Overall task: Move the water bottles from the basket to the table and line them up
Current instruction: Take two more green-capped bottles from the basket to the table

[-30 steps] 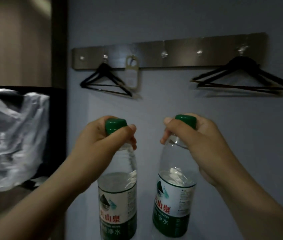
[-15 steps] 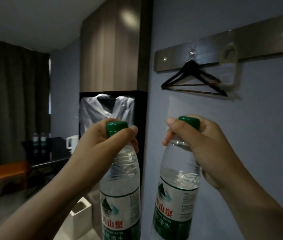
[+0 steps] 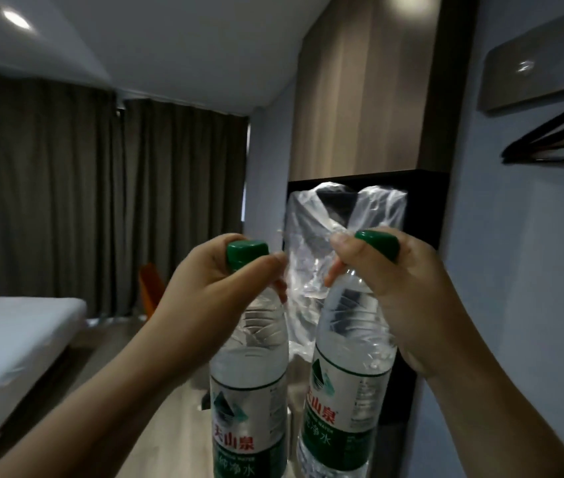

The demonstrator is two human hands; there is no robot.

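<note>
Two clear water bottles with green caps and green-and-white labels hang in front of me at chest height. My left hand (image 3: 215,288) grips the left bottle (image 3: 249,401) by its neck, just under the cap. My right hand (image 3: 397,294) holds the right bottle (image 3: 346,391) the same way, tilted a little to the left. The two bottles are close together, side by side, their lower ends cut off by the frame's bottom edge. Neither the basket nor the table is in view.
A dark open cabinet (image 3: 422,208) with plastic-covered clothes (image 3: 311,243) stands straight ahead under wooden panels. A bed (image 3: 15,339) with white sheets is at the left. Dark curtains (image 3: 101,201) cover the far wall, with an orange chair (image 3: 149,288) before them. A black hanger (image 3: 556,136) hangs on the right wall.
The view has swung left from the wall with hangers towards the room; the bed and curtains now show. Both hands keep the same grip on the bottles.
</note>
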